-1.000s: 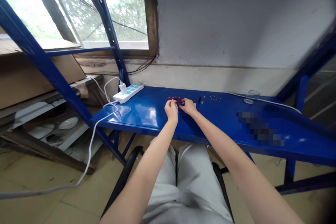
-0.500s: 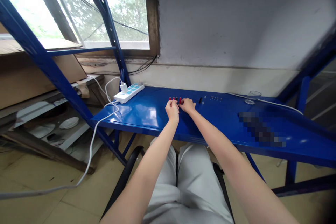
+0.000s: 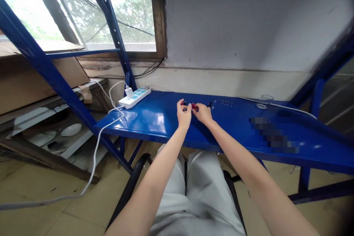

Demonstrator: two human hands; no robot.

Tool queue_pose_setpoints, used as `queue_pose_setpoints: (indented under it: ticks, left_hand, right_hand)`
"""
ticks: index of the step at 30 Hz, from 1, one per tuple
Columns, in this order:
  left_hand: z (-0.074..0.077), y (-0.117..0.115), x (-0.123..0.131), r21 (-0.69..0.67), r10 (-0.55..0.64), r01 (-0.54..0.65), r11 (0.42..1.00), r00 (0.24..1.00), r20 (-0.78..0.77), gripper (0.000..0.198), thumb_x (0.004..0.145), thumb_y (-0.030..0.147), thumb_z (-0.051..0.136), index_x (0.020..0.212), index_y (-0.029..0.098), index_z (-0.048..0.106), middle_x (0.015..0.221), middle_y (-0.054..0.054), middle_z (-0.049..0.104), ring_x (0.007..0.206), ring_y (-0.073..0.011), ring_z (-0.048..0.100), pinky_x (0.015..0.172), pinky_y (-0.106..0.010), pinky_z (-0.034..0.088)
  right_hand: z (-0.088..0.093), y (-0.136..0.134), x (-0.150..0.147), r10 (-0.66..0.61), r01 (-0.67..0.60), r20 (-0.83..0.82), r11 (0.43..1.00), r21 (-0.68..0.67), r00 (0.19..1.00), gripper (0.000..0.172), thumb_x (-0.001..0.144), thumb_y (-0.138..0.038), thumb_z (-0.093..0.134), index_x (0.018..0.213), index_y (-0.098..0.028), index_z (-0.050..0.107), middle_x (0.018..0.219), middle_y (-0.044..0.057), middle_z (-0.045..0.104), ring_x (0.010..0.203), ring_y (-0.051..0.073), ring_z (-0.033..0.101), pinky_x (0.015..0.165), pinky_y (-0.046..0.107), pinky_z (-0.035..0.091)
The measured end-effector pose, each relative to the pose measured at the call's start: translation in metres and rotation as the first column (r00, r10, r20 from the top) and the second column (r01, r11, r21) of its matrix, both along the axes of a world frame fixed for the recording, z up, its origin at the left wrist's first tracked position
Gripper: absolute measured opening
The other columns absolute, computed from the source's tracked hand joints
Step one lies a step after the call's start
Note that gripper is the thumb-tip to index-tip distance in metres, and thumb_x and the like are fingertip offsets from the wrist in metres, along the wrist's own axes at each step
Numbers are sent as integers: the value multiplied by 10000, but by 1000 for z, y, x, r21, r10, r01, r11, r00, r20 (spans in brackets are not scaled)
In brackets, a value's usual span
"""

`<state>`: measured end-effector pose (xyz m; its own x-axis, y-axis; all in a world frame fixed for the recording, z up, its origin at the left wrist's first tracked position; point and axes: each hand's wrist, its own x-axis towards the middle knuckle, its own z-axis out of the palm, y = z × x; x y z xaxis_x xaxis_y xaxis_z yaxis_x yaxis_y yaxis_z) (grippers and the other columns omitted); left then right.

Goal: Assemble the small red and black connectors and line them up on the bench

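My right hand point(image 3: 204, 113) is closed, its thumb and fingertips pinching a small red cylindrical piece point(image 3: 193, 106) just above the blue table. Close beside it, my left hand point(image 3: 183, 116) has its thumb and forefinger apart, with nothing visible held between them. A small black piece point(image 3: 185, 103) shows just past the left fingers, and a bit of red stands next to it, mostly covered by the hand. Another slim black piece point(image 3: 210, 104) stands just beyond my right hand. What these small pieces are is too small to tell.
Several tiny pieces point(image 3: 226, 103) lie in rows right of the hands. A clear glass point(image 3: 264, 101) and a blurred-out dark object point(image 3: 273, 135) are farther right on the blue table point(image 3: 149, 114). A white power strip point(image 3: 134, 97) with a plugged-in cord sits at the left end.
My right hand has moved slightly right with the red piece, away from the row. The left hand's fingers have spread from a pinch. The view has shifted slightly.
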<state>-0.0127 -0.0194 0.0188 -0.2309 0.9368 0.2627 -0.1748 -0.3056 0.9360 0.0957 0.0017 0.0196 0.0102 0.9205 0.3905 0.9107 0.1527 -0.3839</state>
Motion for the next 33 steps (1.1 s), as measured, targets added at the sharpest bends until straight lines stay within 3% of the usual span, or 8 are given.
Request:
queue_pose_setpoints:
  ticks: [3, 8, 11, 16, 24, 29, 33]
  left_hand:
    - [-2, -3, 2, 126, 6, 13, 992, 988, -152, 413, 762, 312, 612, 1153, 218, 516, 694, 24, 557, 509, -61, 446, 557, -186, 390]
    - [-10, 1, 5, 202, -15, 103, 974, 920, -392, 119, 799, 273, 545, 826, 188, 623, 706, -7, 582, 529, -73, 458, 558, -193, 378]
    - [-12, 3, 4, 175, -26, 97, 980, 929, -369, 119, 818, 264, 517, 845, 189, 606, 687, -11, 593, 557, -87, 499, 565, -193, 388]
    - [-9, 0, 4, 86, -169, 196, 977, 953, -251, 130, 750, 255, 617, 863, 195, 595, 763, -3, 620, 449, -40, 448, 484, -177, 363]
    - [-14, 8, 6, 64, -246, 262, 963, 951, -190, 125, 786, 250, 563, 885, 178, 540, 785, -3, 650, 347, -23, 441, 383, -172, 360]
    - [-14, 8, 7, 54, -296, 310, 949, 936, -189, 148, 780, 277, 574, 874, 167, 541, 785, -13, 650, 346, -26, 460, 357, -166, 359]
    - [-12, 7, 7, 40, -302, 313, 949, 938, -172, 188, 772, 319, 591, 861, 162, 541, 750, -5, 642, 349, -22, 458, 359, -160, 358]
  right_hand:
    - [-3, -16, 5, 34, -37, 76, 998, 45, 997, 138, 824, -258, 463, 862, -195, 581, 871, 60, 650, 877, 205, 555, 743, 313, 316]
    - [-8, -28, 11, -1, -16, 124, 991, 130, 992, 136, 830, -236, 442, 837, -184, 567, 818, 60, 646, 821, 198, 562, 724, 303, 282]
    - [-7, -28, 15, -42, 31, 66, 986, 164, 997, 142, 821, -216, 443, 893, -185, 561, 747, 37, 634, 763, 184, 570, 708, 293, 276]
    - [-6, -27, 19, -17, 19, -10, 976, 217, 1000, 159, 823, -228, 431, 905, -185, 561, 701, 25, 618, 727, 179, 580, 716, 289, 304]
    - [-7, -28, 21, 38, 45, -319, 967, 250, 947, 288, 859, -217, 296, 1031, -181, 524, 908, 72, 649, 827, 173, 593, 739, 266, 394]
    - [-7, -29, 21, -35, 82, -343, 989, 124, 939, 381, 917, -353, 212, 844, -212, 559, 751, 48, 642, 705, 177, 588, 673, 264, 392]
    - [-8, -27, 21, -46, 80, -263, 990, 118, 964, 497, 927, -470, 170, 729, -213, 547, 648, 54, 612, 623, 178, 574, 594, 254, 355]
